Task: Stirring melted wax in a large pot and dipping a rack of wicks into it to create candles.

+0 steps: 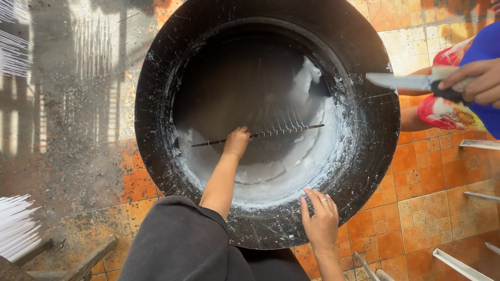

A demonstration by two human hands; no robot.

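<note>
A big black basin [364, 151] stands on the orange tiled floor [432, 182], its near wall coated in white paste [291, 171]. The left hand [237, 141] is closed around a thin rod [258, 135] hung with a row of sticks, well inside the rim. The rod's long axis runs left to right, the right end slightly farther, with open room at both ends. The right hand [320, 221] rests flat, fingers spread, on the near rim. At far right, another person's hand [476, 83] grasps a knife [401, 80] pointing left over the rim.

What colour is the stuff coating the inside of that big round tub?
White, smeared over the black tub's inner wall and bottom; the head view shows it.
</note>
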